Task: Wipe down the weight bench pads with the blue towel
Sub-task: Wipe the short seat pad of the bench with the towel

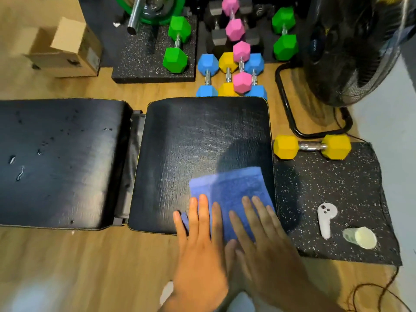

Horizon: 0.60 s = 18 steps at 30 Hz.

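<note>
Both hands lie flat, palms down, on the blue towel (227, 199), which is spread over the near right corner of the right-hand bench pad (202, 154). The left hand (200, 251) covers the towel's left part, its fingers straight and slightly spread; the right hand (265, 248) sits just beside it on the right part, fingers likewise extended. Neither grip is closed round the cloth — each hand is fully open and only presses on it. The picture is blurred around the hands and towel.

The right-hand pad shows a dull sheen across its middle. The left-hand pad (60, 163), apart from it across a narrow hinge gap, carries scattered droplets and streaks of liquid on its surface.

Surroundings, on the wooden floor (90, 266): a speckled black mat (337, 188) just to the right of the bench, bearing a yellow dumbbell (311, 147) at its far edge, a white controller (325, 218) and a pale lidded container (362, 237) lying on its side. Beyond the bench — a cluster of blue, yellow and pink dumbbells (234, 75), two green dumbbells further back, a black floor fan (351, 48) at far right, and cardboard boxes (67, 48) at far left.
</note>
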Available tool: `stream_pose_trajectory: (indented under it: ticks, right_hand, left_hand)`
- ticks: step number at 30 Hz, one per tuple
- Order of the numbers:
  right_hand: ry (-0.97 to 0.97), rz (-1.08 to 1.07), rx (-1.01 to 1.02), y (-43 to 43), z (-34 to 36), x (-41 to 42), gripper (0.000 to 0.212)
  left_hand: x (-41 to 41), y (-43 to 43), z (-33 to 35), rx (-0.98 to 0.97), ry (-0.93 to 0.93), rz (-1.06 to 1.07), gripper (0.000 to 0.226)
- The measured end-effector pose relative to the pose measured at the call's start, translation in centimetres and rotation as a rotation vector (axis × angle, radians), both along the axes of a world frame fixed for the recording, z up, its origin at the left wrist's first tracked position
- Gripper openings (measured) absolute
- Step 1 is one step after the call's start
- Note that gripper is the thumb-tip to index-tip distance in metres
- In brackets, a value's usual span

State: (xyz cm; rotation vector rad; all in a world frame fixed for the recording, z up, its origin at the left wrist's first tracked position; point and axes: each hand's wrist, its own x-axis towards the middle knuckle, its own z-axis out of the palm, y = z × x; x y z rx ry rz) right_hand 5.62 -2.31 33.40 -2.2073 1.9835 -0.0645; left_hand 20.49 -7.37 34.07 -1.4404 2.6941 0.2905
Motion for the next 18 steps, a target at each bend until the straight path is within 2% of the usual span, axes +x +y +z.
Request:
stream_pose_trajectory:
  ticks: [4,9,13,15,18]
  right_hand:
    - [-0.011,-0.007,-0.002,-6.3,1.2,-2.2,0.063]
    - [0.092,0.044,0.035,-16.9,1.0,-5.3,0.066]
    - [0.151,-0.006,0.022,-24.0,0.2,-4.4,0.070]
    - [0.134,-0.113,0.052,-26.0,0.2,-2.4,0.068]
    - [0.105,-0.264,0.095,-26.8,0.7,1.1,0.063]
  left_hand:
    - [-2.7,-5.5,0.0,-0.023,0.002,0.119,0.064]
    - [-5.5,-14.5,-0.6,-0.027,0.090,0.196,0.066]
    - [-5.7,-22.1,-0.2,0.050,-0.032,0.206,0.060]
    - [-4.3,-24.6,0.1,0.082,0.029,0.171,0.056]
    - [-1.5,-25.8,-0.4,0.142,0.242,0.145,0.052]
